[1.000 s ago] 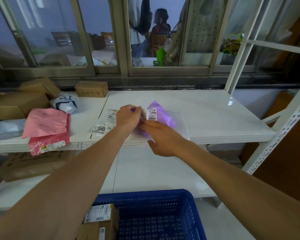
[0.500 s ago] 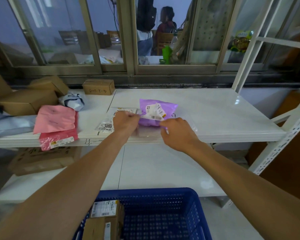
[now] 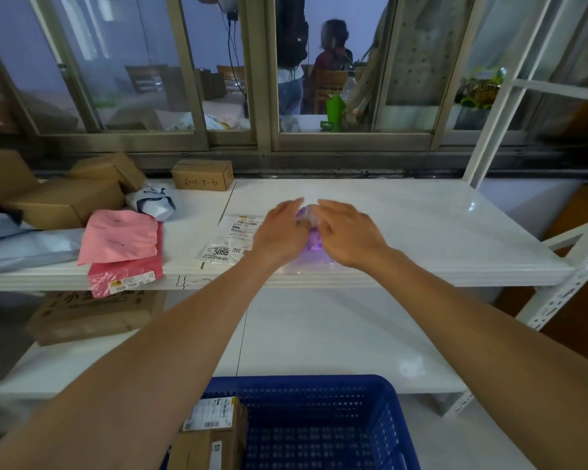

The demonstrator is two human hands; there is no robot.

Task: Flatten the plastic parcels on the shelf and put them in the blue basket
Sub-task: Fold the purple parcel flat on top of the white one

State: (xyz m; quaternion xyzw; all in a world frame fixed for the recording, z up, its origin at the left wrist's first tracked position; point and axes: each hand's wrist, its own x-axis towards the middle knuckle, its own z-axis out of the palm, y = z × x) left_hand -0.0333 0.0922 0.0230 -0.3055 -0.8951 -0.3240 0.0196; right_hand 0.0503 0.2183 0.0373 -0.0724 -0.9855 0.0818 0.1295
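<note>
A purple plastic parcel (image 3: 312,241) lies near the front edge of the white upper shelf (image 3: 421,232), mostly hidden under my hands. My left hand (image 3: 280,230) and my right hand (image 3: 348,234) rest flat on top of it, palms down, fingers stretched forward. A clear plastic parcel with white labels (image 3: 230,240) lies just left of my left hand. Two pink parcels (image 3: 123,247) lie stacked at the shelf's left front, one hanging over the edge. The blue basket (image 3: 319,425) stands below at the bottom of view.
Cardboard boxes (image 3: 68,198) and a small box (image 3: 202,174) stand at the back left, with a crumpled grey-white parcel (image 3: 153,203) beside them. A cardboard box with a label (image 3: 211,432) sits in the basket. A window runs behind the shelf; a white rack upright (image 3: 564,286) is at right.
Both hands have let go of the purple parcel's label end and moved on top of it, pressing it down so it is now nearly covered.
</note>
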